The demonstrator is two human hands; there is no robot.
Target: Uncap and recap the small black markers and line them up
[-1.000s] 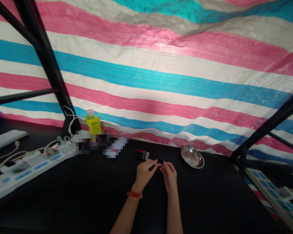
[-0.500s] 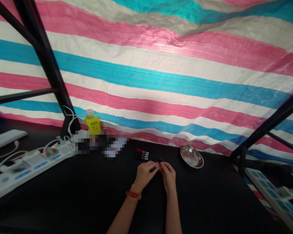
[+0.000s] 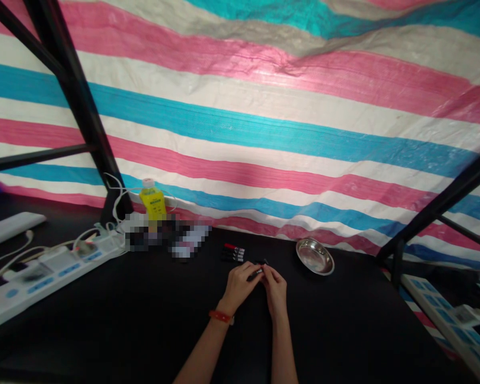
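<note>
Both hands meet over the black table [image 3: 328,330], fingertips almost touching. In my left hand [image 3: 240,282], closed in a pinch, is a small dark stick with white marking [image 3: 256,273], much like a small marker; its exact kind is too small to tell. My right hand [image 3: 276,284] is closed too, its fingertips pinching at the far end of that stick. Just beyond the fingers lies another small dark piece [image 3: 262,262], partly hidden. To the left, several similar small sticks [image 3: 232,253] lie side by side, one red and the others black, with pale right ends.
A round metal dish [image 3: 315,257] stands right of my hands. At the back left are a bottle of yellow liquid [image 3: 153,201] and a blurred-out patch of items [image 3: 192,241]. A white power strip [image 3: 44,282] with cables runs along the left. Striped sheeting [image 3: 240,128] hangs behind.
My hands stay together around the small stick, with only a slight shift of the fingers. The right fingertips have drawn a little closer to the left ones. The things on the table have not moved.
</note>
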